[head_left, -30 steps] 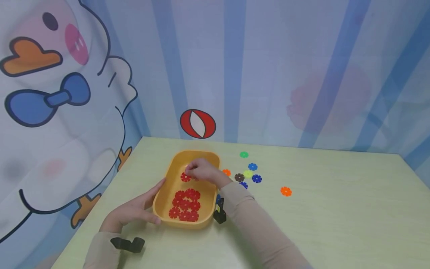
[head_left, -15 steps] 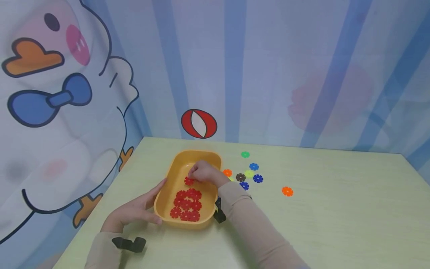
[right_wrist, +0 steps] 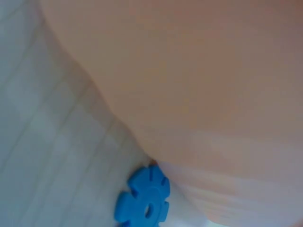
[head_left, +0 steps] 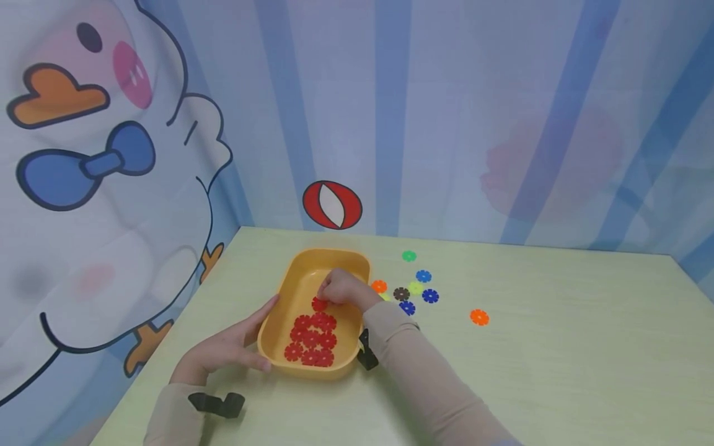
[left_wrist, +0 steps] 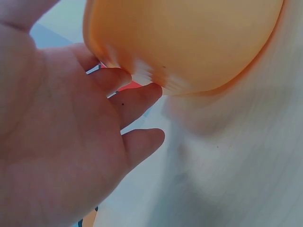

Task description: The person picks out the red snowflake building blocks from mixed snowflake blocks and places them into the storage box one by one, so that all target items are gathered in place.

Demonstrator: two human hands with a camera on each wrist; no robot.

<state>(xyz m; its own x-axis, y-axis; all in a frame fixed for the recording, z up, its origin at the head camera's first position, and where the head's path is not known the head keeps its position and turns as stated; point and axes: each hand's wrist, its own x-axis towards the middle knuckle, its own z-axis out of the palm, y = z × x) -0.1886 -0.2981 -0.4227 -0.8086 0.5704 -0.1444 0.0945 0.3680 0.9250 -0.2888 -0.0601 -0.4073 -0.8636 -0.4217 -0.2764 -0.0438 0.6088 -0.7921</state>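
In the head view a yellow plastic tray [head_left: 301,286] stands on the table. Several red snowflake discs [head_left: 310,338] lie clustered at its near end. Over the tray's middle, my right hand [head_left: 343,288] pinches one red snowflake disc [head_left: 319,304], its fingertips largely hidden behind the hand. My left hand [head_left: 227,349] is at the tray's left side, thumb by the near corner and fingers along the wall. The left wrist view shows its fairly straight fingers [left_wrist: 139,101] against the tray's outer wall [left_wrist: 189,42].
Right of the tray lie loose snowflake discs: green [head_left: 409,256], brown [head_left: 401,294], several blue [head_left: 430,296], yellow [head_left: 416,288] and orange [head_left: 379,286]. Another orange disc [head_left: 479,317] sits farther right. A blue disc [right_wrist: 144,198] shows beside the right wrist. A printed curtain [head_left: 446,124] hangs behind the table.
My right hand has moved slightly nearer and to the right inside the tray, bringing the red disc closer to the cluster. The left hand keeps its place at the tray.
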